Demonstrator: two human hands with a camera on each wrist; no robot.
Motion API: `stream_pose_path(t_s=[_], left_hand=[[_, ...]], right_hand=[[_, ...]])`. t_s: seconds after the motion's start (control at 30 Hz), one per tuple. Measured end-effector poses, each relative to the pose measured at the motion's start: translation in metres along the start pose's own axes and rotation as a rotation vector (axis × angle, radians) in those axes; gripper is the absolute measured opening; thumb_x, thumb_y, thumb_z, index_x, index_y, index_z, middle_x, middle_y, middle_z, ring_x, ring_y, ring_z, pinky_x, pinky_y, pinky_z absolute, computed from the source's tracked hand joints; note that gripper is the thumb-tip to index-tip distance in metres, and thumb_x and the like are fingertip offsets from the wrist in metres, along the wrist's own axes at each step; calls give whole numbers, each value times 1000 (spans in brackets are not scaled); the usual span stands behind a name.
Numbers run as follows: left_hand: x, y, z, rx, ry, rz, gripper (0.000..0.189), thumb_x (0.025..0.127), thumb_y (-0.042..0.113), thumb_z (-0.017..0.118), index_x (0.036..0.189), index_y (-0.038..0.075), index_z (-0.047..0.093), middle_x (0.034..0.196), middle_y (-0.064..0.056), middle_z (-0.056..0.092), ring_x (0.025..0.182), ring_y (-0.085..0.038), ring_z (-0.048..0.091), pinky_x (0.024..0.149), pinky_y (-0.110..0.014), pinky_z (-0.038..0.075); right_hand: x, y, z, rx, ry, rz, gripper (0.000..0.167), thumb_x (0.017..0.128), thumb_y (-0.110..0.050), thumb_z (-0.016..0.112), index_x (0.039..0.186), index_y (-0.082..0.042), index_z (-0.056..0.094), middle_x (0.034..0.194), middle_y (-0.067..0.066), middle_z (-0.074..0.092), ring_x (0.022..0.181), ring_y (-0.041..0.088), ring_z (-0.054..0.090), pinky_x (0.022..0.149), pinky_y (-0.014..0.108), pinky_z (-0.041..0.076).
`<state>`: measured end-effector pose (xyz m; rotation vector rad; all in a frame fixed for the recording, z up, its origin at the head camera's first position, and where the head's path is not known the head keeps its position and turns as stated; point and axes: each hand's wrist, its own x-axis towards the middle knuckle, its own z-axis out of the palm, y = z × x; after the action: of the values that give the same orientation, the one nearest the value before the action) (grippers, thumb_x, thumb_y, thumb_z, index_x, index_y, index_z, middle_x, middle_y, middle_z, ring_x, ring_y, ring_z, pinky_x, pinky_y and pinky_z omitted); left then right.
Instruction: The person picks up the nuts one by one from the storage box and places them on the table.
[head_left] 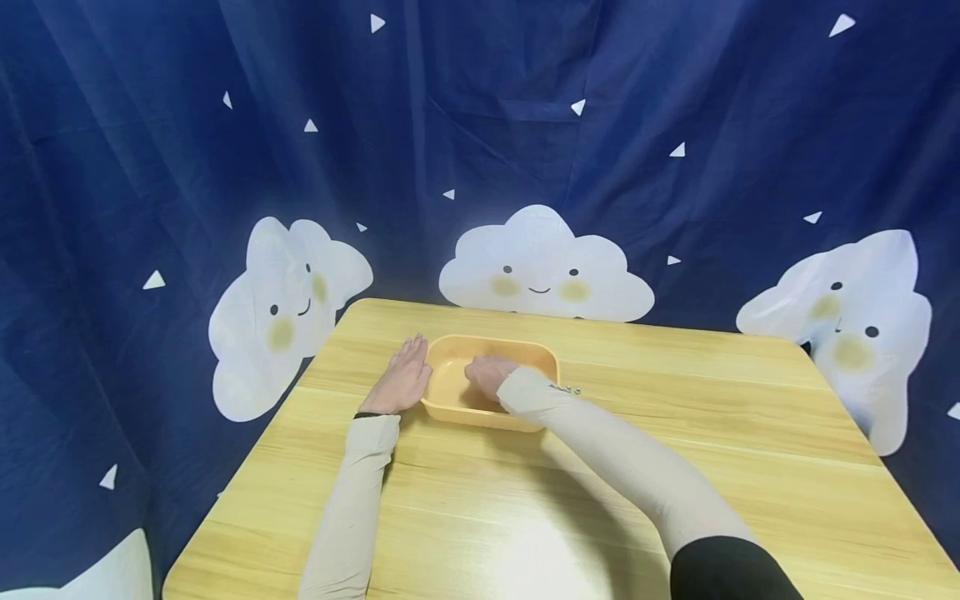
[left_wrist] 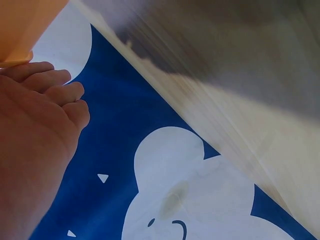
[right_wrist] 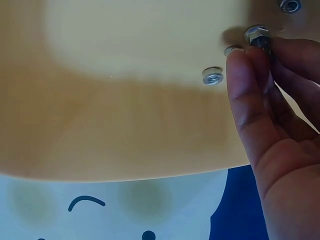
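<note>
An orange plastic bin [head_left: 450,414] stands on the wooden table. Inside it, my right hand [head_left: 491,375] pinches a small metal bolt [right_wrist: 258,35] between thumb and fingertips, its hex flanged head showing above a dark shank. Close by on the bin floor lie a silver flange nut [right_wrist: 213,76] and another nut [right_wrist: 290,6]; a third is partly hidden behind the thumb. My left hand [head_left: 405,379] lies along the bin's left rim, its fingers extended and touching the outside, with nothing in its grasp.
Several small metal pieces [head_left: 573,390] lie on the table [head_left: 712,392] just right of the bin, partly hidden by the right sleeve [head_left: 622,446]. A dark blue curtain [head_left: 517,108] with clouds hangs behind the table's far edge.
</note>
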<state>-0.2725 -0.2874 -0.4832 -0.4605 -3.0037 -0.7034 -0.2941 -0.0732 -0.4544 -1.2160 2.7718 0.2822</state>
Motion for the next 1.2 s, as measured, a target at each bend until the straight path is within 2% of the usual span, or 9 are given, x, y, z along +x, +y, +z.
stream_pose_path(t_s=[0.23, 0.43, 0.57, 0.73, 0.97, 1.2], left_hand=[[0, -1, 2, 6, 13, 10, 61, 108, 19, 27, 158, -15, 21, 169, -30, 17, 160, -47, 14, 132, -59, 14], [1, -1, 2, -4, 2, 9, 61, 108, 20, 28, 158, -14, 21, 170, -30, 17, 160, -46, 13, 132, -58, 13], [1, -1, 2, -4, 6, 14, 61, 108, 19, 26, 158, -14, 21, 169, -30, 16, 160, -46, 13, 132, -58, 13], [0, -3, 3, -3, 14, 15, 60, 108, 19, 27, 158, -14, 22, 169, -31, 18, 160, -46, 15, 132, -59, 15], [1, -4, 3, -9, 5, 8, 60, 108, 19, 27, 159, -13, 22, 170, -29, 17, 160, -45, 13, 132, -57, 14], [1, -3, 2, -18, 3, 8, 60, 108, 19, 28, 159, -13, 22, 170, -29, 17, 160, -45, 13, 132, -58, 13]], right_hand=[[-3, 0, -1, 6, -21, -2, 15, 93, 0, 61, 96, -11, 71, 97, 5, 75, 84, 18, 70, 74, 28, 58], [-7, 3, -6, 28, -65, 0, 21, 85, 6, 72, 100, -9, 70, 102, 6, 75, 88, 17, 70, 78, 25, 59], [-11, 6, -9, 23, -58, -1, 18, 84, 6, 69, 93, -9, 69, 95, 6, 74, 77, 15, 64, 69, 23, 57], [-17, 9, -10, -5, -23, -24, 16, 84, 4, 65, 80, -12, 65, 83, 5, 72, 64, 12, 52, 59, 22, 48], [-23, 12, -12, 9, -35, 7, 17, 86, 6, 64, 84, -11, 68, 84, 4, 72, 68, 10, 52, 63, 22, 50], [-24, 16, -9, -82, -41, -10, 14, 87, 4, 66, 90, -9, 70, 92, 5, 75, 72, 11, 60, 69, 23, 57]])
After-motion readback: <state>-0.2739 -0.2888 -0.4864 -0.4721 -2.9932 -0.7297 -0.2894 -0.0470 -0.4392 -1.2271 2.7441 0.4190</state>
